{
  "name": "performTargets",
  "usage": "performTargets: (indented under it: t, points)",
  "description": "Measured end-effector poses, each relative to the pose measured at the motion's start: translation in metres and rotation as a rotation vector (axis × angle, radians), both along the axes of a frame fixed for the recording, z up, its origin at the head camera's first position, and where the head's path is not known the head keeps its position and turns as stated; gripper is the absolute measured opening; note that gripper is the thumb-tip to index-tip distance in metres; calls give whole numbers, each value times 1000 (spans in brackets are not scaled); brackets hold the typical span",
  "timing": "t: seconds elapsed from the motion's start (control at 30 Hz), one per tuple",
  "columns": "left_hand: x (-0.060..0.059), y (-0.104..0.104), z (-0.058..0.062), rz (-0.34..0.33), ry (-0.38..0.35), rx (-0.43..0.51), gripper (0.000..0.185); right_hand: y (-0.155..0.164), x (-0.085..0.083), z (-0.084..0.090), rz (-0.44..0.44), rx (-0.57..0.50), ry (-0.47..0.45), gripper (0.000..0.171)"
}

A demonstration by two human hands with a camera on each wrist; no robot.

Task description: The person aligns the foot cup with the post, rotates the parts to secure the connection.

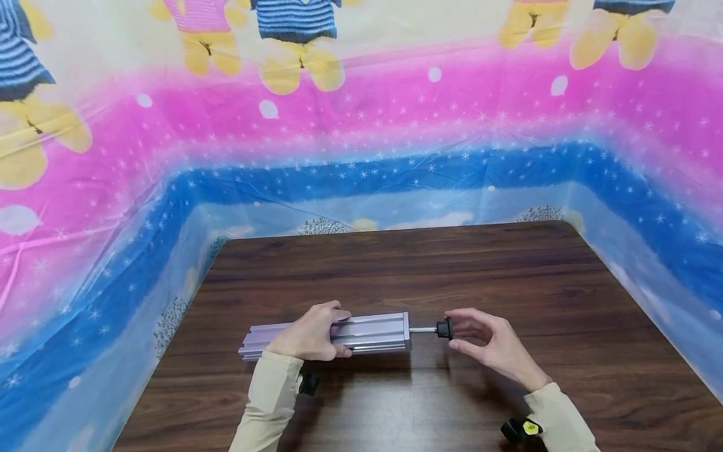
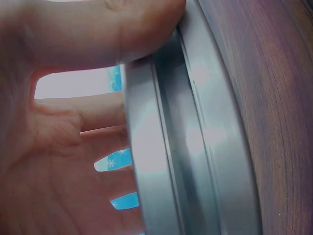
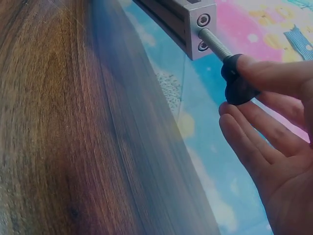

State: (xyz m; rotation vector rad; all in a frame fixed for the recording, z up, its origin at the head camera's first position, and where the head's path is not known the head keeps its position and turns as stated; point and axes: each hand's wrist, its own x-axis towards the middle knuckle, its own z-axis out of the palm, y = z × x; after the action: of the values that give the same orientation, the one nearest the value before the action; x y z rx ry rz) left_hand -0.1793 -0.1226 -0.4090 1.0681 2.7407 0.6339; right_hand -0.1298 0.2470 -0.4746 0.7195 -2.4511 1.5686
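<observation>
Aluminium bar [image 1: 361, 333] mid-table, left hand [image 1: 310, 333] gripping, right hand [image 1: 486, 345] pinching knob [image 1: 445, 328].

No legible text, label, brand, number or sign on any visible surface.

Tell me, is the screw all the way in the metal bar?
No, partly out. A stretch of bare threaded screw shows between the bar end and the black knob, which the right hand pinches.

dark wooden table [image 1: 508, 282] bears an aluminium bar [image 1: 373, 331].
</observation>
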Motion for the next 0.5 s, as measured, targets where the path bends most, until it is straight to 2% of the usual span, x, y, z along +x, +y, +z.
performTargets:
  t: [0.23, 0.5]
  points:
    - [0, -1, -1, -5, 12, -9, 52, -1, 0, 0, -33, 18, -56, 37]
    - [0, -1, -2, 10, 3, -21, 58, -3, -1, 3, -51, 30, -117, 29]
